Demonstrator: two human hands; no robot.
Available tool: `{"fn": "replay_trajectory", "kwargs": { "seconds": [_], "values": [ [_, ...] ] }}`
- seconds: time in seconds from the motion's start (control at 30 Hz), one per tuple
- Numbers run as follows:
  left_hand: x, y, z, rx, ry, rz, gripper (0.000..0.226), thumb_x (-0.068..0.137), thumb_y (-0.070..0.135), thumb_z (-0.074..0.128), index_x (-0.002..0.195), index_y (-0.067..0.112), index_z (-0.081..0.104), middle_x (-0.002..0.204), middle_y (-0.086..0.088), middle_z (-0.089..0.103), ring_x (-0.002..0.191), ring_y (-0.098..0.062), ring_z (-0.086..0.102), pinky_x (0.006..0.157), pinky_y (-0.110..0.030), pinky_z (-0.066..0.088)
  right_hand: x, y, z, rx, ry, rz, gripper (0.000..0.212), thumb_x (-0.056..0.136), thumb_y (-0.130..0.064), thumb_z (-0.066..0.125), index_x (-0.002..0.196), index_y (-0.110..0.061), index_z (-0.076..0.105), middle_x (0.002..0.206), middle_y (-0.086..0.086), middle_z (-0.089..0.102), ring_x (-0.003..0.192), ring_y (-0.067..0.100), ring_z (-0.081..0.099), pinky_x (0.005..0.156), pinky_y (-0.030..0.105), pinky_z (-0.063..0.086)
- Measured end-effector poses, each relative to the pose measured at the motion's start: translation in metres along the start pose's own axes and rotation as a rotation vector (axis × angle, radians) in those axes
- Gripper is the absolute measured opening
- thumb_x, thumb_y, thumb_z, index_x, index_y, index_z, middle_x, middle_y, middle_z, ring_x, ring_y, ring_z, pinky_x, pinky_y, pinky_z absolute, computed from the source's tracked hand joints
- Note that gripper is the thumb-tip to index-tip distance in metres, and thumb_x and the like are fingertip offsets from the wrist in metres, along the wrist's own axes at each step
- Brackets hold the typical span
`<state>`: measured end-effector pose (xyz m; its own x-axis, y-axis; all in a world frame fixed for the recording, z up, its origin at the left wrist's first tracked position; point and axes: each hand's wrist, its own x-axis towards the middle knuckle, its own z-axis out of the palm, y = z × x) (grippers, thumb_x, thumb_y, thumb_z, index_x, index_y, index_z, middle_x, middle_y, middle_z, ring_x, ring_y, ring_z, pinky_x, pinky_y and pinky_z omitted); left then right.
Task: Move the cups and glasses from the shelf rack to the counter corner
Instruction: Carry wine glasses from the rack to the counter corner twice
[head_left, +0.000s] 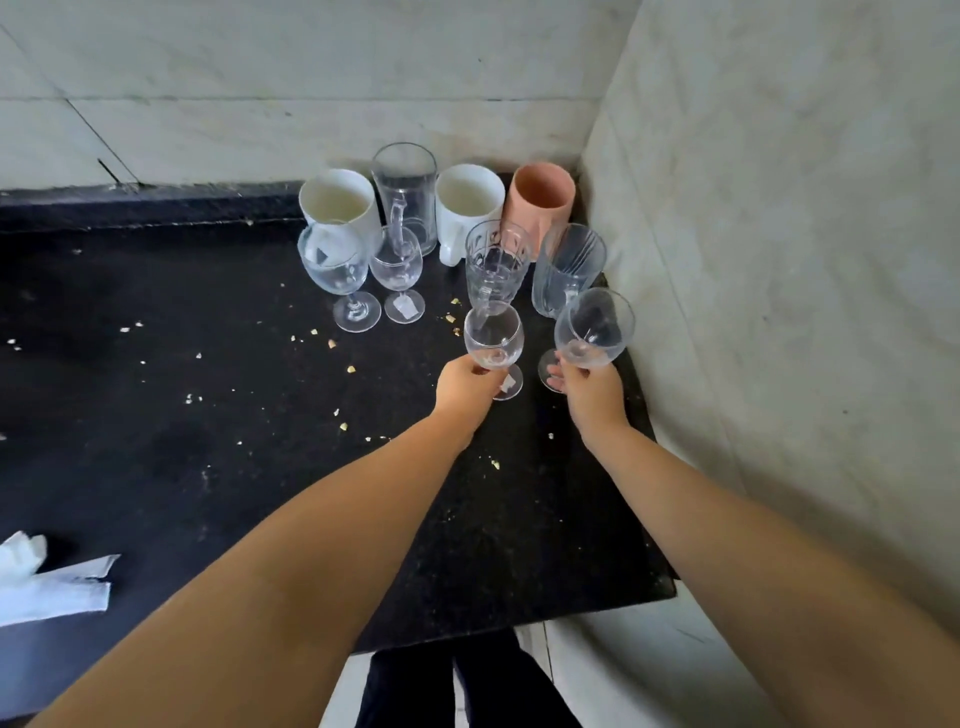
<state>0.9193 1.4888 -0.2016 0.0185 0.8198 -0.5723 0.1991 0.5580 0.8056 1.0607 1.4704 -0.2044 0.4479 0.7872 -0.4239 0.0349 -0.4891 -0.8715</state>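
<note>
On the black counter (208, 364), cups and glasses crowd the far right corner. My left hand (464, 391) grips the stem of a small wine glass (493, 335) whose foot rests on the counter. My right hand (589, 395) holds a larger wine glass (595, 327) by its stem, close to the right wall. Behind them stand a cut tumbler (496, 265) and a ribbed tumbler (569, 267). Along the back wall are two white mugs (340, 202) (467, 208), a tall glass mug (405, 192) and a pink cup (540, 202). Two more wine glasses (335, 265) (397, 270) stand to the left.
Marble walls close the corner at the back and the right (779, 260). Crumbs are scattered over the counter. A white cloth (47, 587) lies at the near left edge. The counter's front edge (519, 618) runs below my arms, with floor and dark trousers beneath.
</note>
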Motion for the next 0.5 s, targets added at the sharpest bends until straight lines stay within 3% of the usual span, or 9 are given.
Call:
{"fn": "replay_trajectory", "kwargs": {
  "seconds": [0.1,0.2,0.27,0.37,0.5],
  "values": [
    [0.007,-0.003,0.010,-0.016,0.028,-0.018,0.009,0.085,0.015,0.062,0.090,0.010,0.067,0.085,-0.006,0.067,0.081,-0.017,0.059,0.075,-0.030,0.047,0.010,0.008,0.002,-0.001,-0.004,-0.003,0.034,0.098,-0.010,0.048,0.132,-0.003,0.052,0.119,0.011,0.061,0.100,0.016,0.062,0.074,0.015,0.056],
    [0.009,-0.006,0.014,0.021,0.051,-0.025,0.016,0.085,0.016,0.062,0.097,0.006,0.068,0.091,-0.008,0.069,0.085,-0.018,0.060,0.075,-0.031,0.047,0.013,0.012,0.001,0.000,-0.012,0.010,0.034,0.099,-0.008,0.046,0.132,-0.002,0.052,0.119,0.013,0.062,0.100,0.017,0.061,0.094,0.035,0.054],
    [0.013,-0.004,0.017,0.040,0.056,-0.005,0.008,0.086,0.013,0.061,0.091,0.013,0.067,0.089,-0.005,0.069,0.086,-0.017,0.060,0.077,-0.031,0.047,0.018,0.014,0.000,-0.016,-0.018,0.012,0.035,0.099,-0.006,0.045,0.133,-0.002,0.051,0.105,0.005,0.064,0.093,0.016,0.062,0.099,0.043,0.051],
    [0.014,-0.003,0.019,0.051,0.040,0.031,0.012,0.088,0.011,0.060,0.093,0.020,0.066,0.078,0.006,0.063,0.084,-0.013,0.059,0.079,-0.029,0.047,0.021,0.017,0.000,-0.034,-0.040,0.029,0.035,0.098,-0.007,0.045,0.133,-0.002,0.051,0.088,-0.010,0.059,0.082,0.008,0.061,0.100,0.048,0.050],
    [0.013,-0.004,0.020,0.065,0.019,0.044,0.017,0.088,0.010,0.058,0.083,0.026,0.062,0.077,0.002,0.063,0.083,-0.016,0.058,0.076,-0.029,0.049,0.018,0.014,-0.002,-0.028,-0.045,0.025,0.034,0.098,-0.008,0.047,0.131,-0.004,0.052,0.092,-0.007,0.060,0.096,0.017,0.063,0.097,0.045,0.053]
  ]
}}
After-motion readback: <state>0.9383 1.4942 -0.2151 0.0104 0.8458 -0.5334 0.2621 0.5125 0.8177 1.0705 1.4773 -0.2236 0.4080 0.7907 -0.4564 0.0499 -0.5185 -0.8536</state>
